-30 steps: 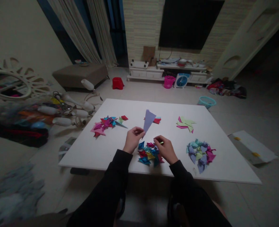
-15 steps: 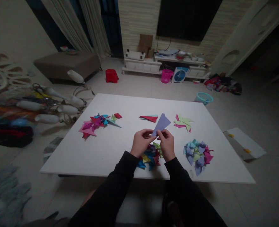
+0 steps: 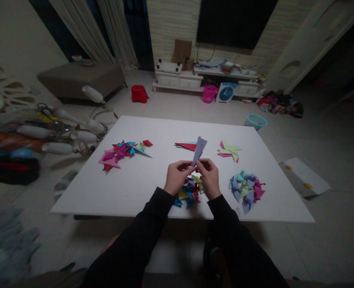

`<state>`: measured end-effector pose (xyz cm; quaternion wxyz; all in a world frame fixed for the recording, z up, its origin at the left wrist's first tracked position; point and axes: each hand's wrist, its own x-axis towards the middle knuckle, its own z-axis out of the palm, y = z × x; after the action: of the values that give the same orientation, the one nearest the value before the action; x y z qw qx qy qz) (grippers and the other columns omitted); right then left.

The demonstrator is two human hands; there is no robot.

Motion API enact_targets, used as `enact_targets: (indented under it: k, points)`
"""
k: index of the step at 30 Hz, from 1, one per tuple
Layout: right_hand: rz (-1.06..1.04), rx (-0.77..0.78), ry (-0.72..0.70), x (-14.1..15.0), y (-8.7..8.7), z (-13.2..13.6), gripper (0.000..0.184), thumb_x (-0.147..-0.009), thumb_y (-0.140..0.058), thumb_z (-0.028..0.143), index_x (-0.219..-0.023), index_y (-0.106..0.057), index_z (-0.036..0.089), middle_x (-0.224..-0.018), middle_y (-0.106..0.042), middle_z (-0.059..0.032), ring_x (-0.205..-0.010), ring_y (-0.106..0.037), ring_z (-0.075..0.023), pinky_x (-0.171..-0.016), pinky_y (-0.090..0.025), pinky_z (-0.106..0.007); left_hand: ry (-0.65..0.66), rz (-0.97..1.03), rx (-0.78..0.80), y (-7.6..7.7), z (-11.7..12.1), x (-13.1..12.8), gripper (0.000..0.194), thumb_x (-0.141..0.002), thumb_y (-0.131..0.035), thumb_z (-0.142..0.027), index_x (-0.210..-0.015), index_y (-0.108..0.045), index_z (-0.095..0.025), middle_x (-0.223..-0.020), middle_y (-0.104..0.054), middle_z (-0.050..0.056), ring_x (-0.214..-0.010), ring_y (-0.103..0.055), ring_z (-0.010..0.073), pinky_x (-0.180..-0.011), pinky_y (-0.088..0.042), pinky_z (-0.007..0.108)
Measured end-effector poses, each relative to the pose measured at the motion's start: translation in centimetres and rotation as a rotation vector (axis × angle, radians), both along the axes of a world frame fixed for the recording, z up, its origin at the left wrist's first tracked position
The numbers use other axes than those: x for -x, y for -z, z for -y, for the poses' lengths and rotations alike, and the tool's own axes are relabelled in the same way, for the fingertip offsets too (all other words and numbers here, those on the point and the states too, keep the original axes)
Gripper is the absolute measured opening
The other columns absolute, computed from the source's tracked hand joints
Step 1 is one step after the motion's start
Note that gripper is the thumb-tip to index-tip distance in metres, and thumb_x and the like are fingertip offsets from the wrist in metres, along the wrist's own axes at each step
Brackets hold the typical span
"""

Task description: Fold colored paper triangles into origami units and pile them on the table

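A folded purple paper [image 3: 199,150] stands up between my fingertips, narrow end down, above the middle of the table. My left hand [image 3: 177,176] pinches its lower end from the left. From the right, my right hand [image 3: 208,177] pinches the same end with thumb and finger. Below my hands lies a pile of colourful folded paper pieces [image 3: 189,195], partly hidden by them. Just behind the purple paper rest red and light-blue folded paper strips [image 3: 185,146].
On the white table [image 3: 141,188] are a pink and blue origami pile [image 3: 117,155] at left, green and pink folded pieces [image 3: 229,151] at back right, and a purple, teal and magenta pile [image 3: 247,190] at right. A lamp with several white shades [image 3: 58,148] stands left of the table.
The purple paper has turned more upright and looks narrower, its wide top shifting left. Both hands stay pinched on its lower end. The whole view has shifted slightly.
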<state>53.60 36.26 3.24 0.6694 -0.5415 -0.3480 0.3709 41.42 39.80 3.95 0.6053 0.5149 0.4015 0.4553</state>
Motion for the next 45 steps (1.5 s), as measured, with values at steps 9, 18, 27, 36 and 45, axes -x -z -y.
enact_targets:
  k: [9,18,27,36,45]
  points:
    - [-0.088,-0.032,0.016,-0.3,0.7,-0.6,0.028,-0.074,-0.081,0.041,-0.084,-0.066,0.02,-0.075,-0.066,0.0008,-0.065,-0.057,-0.0125,-0.062,-0.046,-0.028,0.065,0.083,0.074,1.2,-0.6,-0.2,0.039,-0.066,-0.087,-0.032,-0.097,-0.078,-0.011,-0.086,-0.077,0.012,-0.078,-0.071,0.0213,-0.075,-0.056,0.033]
    - [-0.135,-0.034,0.012,0.1,0.1,-0.4,0.027,-0.074,-0.082,0.041,-0.081,-0.066,0.02,-0.073,-0.063,0.0022,-0.059,-0.05,-0.0099,-0.056,-0.041,-0.026,0.063,0.188,0.187,0.7,0.1,-0.4,0.044,-0.063,-0.089,-0.034,-0.1,-0.079,-0.012,-0.094,-0.078,0.014,-0.085,-0.072,0.0229,-0.083,-0.056,0.037]
    - [-0.095,-0.002,-0.01,0.4,0.0,0.1,0.03,-0.073,-0.08,0.044,-0.083,-0.067,0.02,-0.076,-0.065,0.001,-0.062,-0.052,-0.0107,-0.058,-0.042,-0.026,0.059,0.215,0.197,0.7,0.3,-0.1,0.045,-0.062,-0.09,-0.033,-0.098,-0.078,-0.011,-0.094,-0.078,0.014,-0.084,-0.072,0.0218,-0.083,-0.056,0.036]
    - [-0.072,0.01,0.002,-0.1,-0.1,-0.4,0.029,-0.075,-0.08,0.045,-0.082,-0.067,0.019,-0.074,-0.064,0.0016,-0.061,-0.053,-0.0107,-0.058,-0.044,-0.026,0.05,0.185,0.186,1.1,-0.4,-0.8,0.043,-0.064,-0.089,-0.034,-0.099,-0.079,-0.012,-0.094,-0.078,0.014,-0.086,-0.072,0.0226,-0.084,-0.055,0.037]
    - [-0.048,0.014,-0.009,-0.3,-0.3,0.1,0.029,-0.075,-0.079,0.046,-0.082,-0.067,0.02,-0.073,-0.064,0.0018,-0.059,-0.052,-0.0106,-0.057,-0.043,-0.026,0.048,0.196,0.169,1.5,-0.2,-0.9,0.041,-0.064,-0.089,-0.034,-0.098,-0.079,-0.012,-0.092,-0.078,0.013,-0.083,-0.071,0.0208,-0.082,-0.055,0.034]
